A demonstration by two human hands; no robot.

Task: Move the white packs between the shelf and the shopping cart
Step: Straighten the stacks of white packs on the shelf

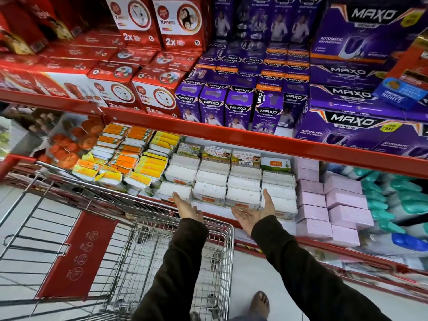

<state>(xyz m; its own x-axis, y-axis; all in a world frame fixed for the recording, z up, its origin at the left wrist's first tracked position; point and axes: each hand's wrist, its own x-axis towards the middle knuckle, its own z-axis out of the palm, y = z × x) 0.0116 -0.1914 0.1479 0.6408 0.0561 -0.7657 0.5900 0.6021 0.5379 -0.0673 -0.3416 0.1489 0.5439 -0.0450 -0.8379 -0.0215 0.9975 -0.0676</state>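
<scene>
Red shelf [231,133], shopping cart [222,230] on pale tiled floor [243,269]

**Operator appearance, head camera**

I see both of my arms covered by long dark sleeves, brown-black in tone, of a soft matte fabric with no visible print, buttons or markings. The left sleeve [185,262] ends in a plain cuff just above the shopping cart [229,230] rim; the right sleeve [296,262] ends in a similar cuff to the right of that rim. My left hand [187,208] and right hand [257,213] are bare: no gloves, rings or watch show. Right of the cart's near corner, one foot [260,302] shows toes uncovered; whether it wears a sandal I cannot tell.
</scene>
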